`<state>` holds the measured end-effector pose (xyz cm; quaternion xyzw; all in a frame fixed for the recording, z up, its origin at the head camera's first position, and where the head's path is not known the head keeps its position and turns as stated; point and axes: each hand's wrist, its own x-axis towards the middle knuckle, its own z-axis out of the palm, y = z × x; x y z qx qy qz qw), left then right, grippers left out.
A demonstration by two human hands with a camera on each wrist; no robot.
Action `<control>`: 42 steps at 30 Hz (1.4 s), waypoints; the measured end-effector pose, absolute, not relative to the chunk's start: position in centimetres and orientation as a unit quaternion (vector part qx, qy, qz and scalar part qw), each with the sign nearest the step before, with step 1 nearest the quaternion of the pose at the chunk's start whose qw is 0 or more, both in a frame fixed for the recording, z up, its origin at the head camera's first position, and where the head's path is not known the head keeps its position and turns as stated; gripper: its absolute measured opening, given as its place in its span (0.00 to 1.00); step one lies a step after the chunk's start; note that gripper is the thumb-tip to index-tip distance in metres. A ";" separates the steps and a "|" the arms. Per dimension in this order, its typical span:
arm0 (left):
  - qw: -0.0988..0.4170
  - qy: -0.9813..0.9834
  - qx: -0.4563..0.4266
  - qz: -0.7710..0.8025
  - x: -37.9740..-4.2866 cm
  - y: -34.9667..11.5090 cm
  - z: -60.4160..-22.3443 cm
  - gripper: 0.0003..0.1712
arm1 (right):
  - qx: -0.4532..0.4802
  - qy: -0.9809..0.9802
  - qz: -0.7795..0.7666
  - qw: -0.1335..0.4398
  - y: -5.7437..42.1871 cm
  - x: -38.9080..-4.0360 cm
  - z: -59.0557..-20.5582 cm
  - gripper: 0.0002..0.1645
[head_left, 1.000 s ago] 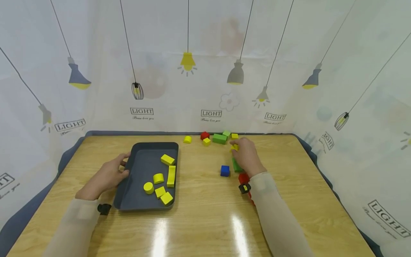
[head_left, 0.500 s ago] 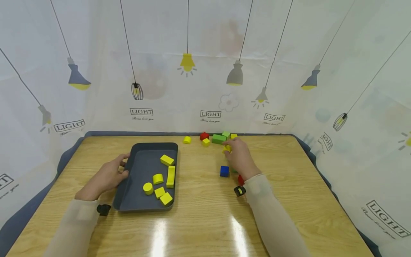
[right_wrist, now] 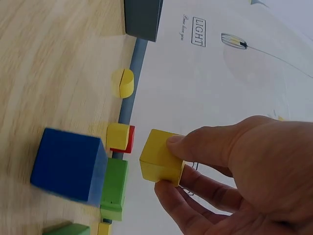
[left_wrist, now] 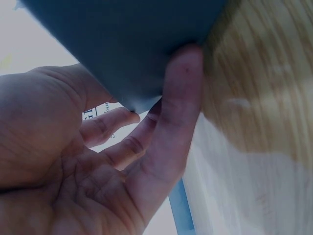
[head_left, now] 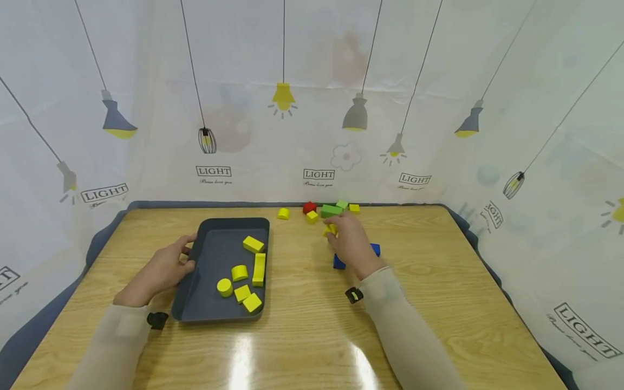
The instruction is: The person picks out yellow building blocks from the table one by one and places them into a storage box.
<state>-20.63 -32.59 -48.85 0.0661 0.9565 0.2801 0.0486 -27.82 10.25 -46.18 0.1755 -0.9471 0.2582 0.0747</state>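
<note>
A yellow block [right_wrist: 161,156] is pinched between the thumb and fingers of my right hand [head_left: 350,241], raised at the right of the table. The head view shows only part of that block [head_left: 330,231] past the fingers. On the other side, my left hand [head_left: 163,270] holds the left rim of a dark grey tray [head_left: 209,314]. One finger [left_wrist: 183,93] lies along the tray's outer wall [left_wrist: 132,39] in the left wrist view. Inside the tray are several yellow blocks [head_left: 259,270], toward its right side.
At the back edge lie a yellow half-round block [head_left: 283,214], a red block [head_left: 309,208], a yellow cube [head_left: 312,217], green blocks [head_left: 331,210] and another yellow block [head_left: 354,209]. Blue blocks [head_left: 375,249] are partly hidden by the right hand. A printed curtain [head_left: 273,135] surrounds the table.
My right hand has moved left, toward the tray, carrying the yellow block. It uncovers a second blue block and now hides the nearby green and red ones. The left hand stays at the tray.
</note>
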 end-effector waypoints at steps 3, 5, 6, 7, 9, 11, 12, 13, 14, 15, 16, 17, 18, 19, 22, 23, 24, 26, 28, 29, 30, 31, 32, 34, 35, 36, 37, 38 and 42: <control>0.048 0.957 0.067 0.279 -20.6 -32.6 -48.9 0.39 | 0.188 -0.946 0.250 0.078 9.6 -27.7 -46.2 0.19; 0.047 0.957 0.068 0.278 -20.6 -32.6 -48.9 0.39 | 0.195 -0.946 0.247 0.081 9.2 -27.7 -46.2 0.19; 0.046 0.957 0.069 0.278 -20.6 -32.6 -48.9 0.39 | 0.199 -0.945 0.246 0.084 9.0 -27.6 -46.3 0.19; 0.045 0.957 0.070 0.278 -20.6 -32.6 -48.9 0.39 | 0.203 -0.944 0.245 0.086 8.8 -27.6 -46.3 0.18; 0.045 0.956 0.071 0.280 -20.6 -32.5 -48.9 0.39 | 0.209 -0.943 0.246 0.084 8.3 -27.5 -46.4 0.19; 0.046 0.955 0.073 0.283 -20.5 -32.5 -48.8 0.39 | 0.213 -0.942 0.245 0.080 7.7 -27.4 -46.6 0.19; 0.046 0.955 0.074 0.284 -20.5 -32.5 -48.8 0.39 | 0.215 -0.942 0.246 0.077 7.4 -27.4 -46.6 0.19; 0.046 0.954 0.074 0.285 -20.4 -32.6 -48.9 0.39 | 0.217 -0.942 0.244 0.073 7.0 -27.3 -46.7 0.19; 0.046 0.954 0.075 0.285 -20.4 -32.6 -48.8 0.39 | 0.219 -0.942 0.243 0.070 6.6 -27.2 -46.7 0.19; 0.045 0.954 0.075 0.285 -20.4 -32.6 -48.9 0.39 | 0.223 -0.942 0.241 0.068 6.2 -27.2 -46.7 0.19; 0.045 0.954 0.076 0.285 -20.4 -32.6 -48.9 0.39 | 0.228 -0.942 0.237 0.067 5.8 -27.1 -46.7 0.19; 0.044 0.954 0.077 0.285 -20.4 -32.6 -48.9 0.39 | 0.234 -0.942 0.232 0.068 5.4 -27.1 -46.7 0.19; 0.043 0.955 0.077 0.284 -20.5 -32.7 -48.9 0.39 | 0.241 -0.940 0.230 0.067 5.0 -27.0 -46.6 0.19; 0.042 0.955 0.078 0.283 -20.5 -32.7 -48.9 0.39 | 0.250 -0.939 0.228 0.068 4.5 -26.9 -46.6 0.19; 0.042 0.955 0.077 0.282 -20.5 -32.7 -48.9 0.39 | 0.275 -0.933 0.224 0.067 3.2 -26.5 -46.2 0.19; 0.042 0.956 0.076 0.282 -20.5 -32.8 -48.9 0.39 | 0.283 -0.930 0.224 0.065 2.7 -26.4 -46.1 0.20; 0.042 0.956 0.074 0.282 -20.5 -32.8 -48.9 0.39 | 0.290 -0.928 0.223 0.064 2.3 -26.3 -45.9 0.20; 0.042 0.956 0.074 0.282 -20.5 -32.7 -48.9 0.39 | 0.303 -0.926 0.215 0.064 1.5 -26.1 -45.6 0.20; 0.042 0.955 0.075 0.283 -20.6 -32.7 -48.9 0.39 | 0.314 -0.924 0.208 0.064 0.7 -26.0 -45.3 0.20; 0.043 0.955 0.075 0.283 -20.6 -32.6 -48.9 0.39 | 0.318 -0.923 0.205 0.062 0.4 -26.0 -45.2 0.19; 0.043 0.955 0.075 0.284 -20.6 -32.6 -48.8 0.39 | 0.322 -0.923 0.203 0.060 0.0 -26.0 -45.0 0.19; 0.043 0.955 0.076 0.284 -20.6 -32.6 -48.8 0.39 | 0.326 -0.922 0.200 0.057 -0.3 -26.0 -44.9 0.19; 0.044 0.955 0.076 0.284 -20.6 -32.6 -48.8 0.39 | 0.330 -0.921 0.199 0.053 -0.7 -25.9 -44.7 0.19; 0.046 0.955 0.075 0.285 -20.6 -32.6 -48.7 0.39 | 0.339 -0.919 0.196 0.045 -1.4 -25.9 -44.4 0.19; 0.045 0.955 0.075 0.284 -20.6 -32.6 -48.7 0.39 | 0.344 -0.918 0.193 0.041 -1.8 -25.9 -44.2 0.19; 0.045 0.955 0.074 0.283 -20.6 -32.6 -48.7 0.39 | 0.350 -0.917 0.189 0.038 -2.1 -25.9 -44.0 0.19; 0.044 0.955 0.074 0.283 -20.6 -32.6 -48.7 0.39 | 0.356 -0.915 0.184 0.036 -2.5 -25.8 -43.9 0.19; 0.045 0.956 0.073 0.282 -20.6 -32.7 -48.7 0.39 | 0.363 -0.914 0.178 0.036 -2.8 -25.8 -43.7 0.19; 0.046 0.956 0.071 0.282 -20.6 -32.7 -48.9 0.39 | 0.397 -0.904 0.151 0.044 -4.2 -25.9 -43.5 0.19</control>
